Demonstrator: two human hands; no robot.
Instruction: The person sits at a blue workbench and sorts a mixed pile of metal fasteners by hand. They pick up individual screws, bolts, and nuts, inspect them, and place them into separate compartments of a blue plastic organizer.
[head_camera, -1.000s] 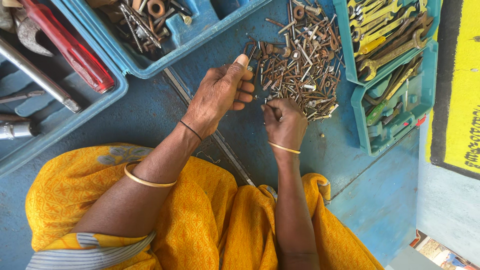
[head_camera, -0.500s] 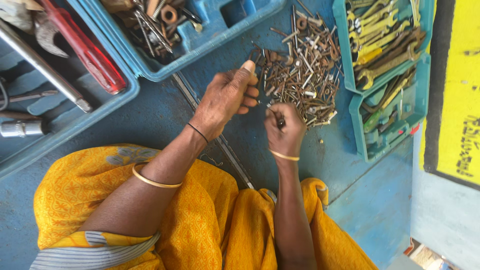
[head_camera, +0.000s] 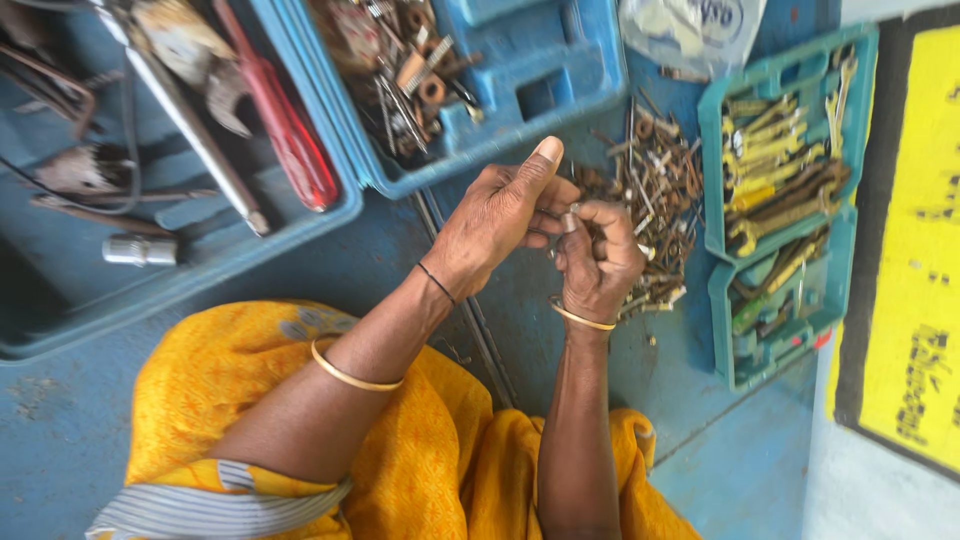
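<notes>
My left hand (head_camera: 503, 215) and my right hand (head_camera: 598, 262) meet above a blue floor, fingertips touching. Between them they pinch a small metal fastener (head_camera: 570, 218); its exact kind is too small to tell. Just beyond the hands lies a pile of rusty screws and bolts (head_camera: 655, 195). My left thumb points up and away. Thin bangles circle both wrists, and yellow cloth covers my lap below.
A blue moulded tool case (head_camera: 520, 110) holds rusty bits at top centre. Another blue tray (head_camera: 150, 290) at left holds a red-handled screwdriver (head_camera: 285, 130) and metal tools. A teal case of spanners (head_camera: 775, 200) lies right. A long metal rod (head_camera: 470, 310) runs under my arms.
Both hands have lifted off the screw pile and come together, fingertips now pinching one small piece. The view has shifted so the pile sits further right.
</notes>
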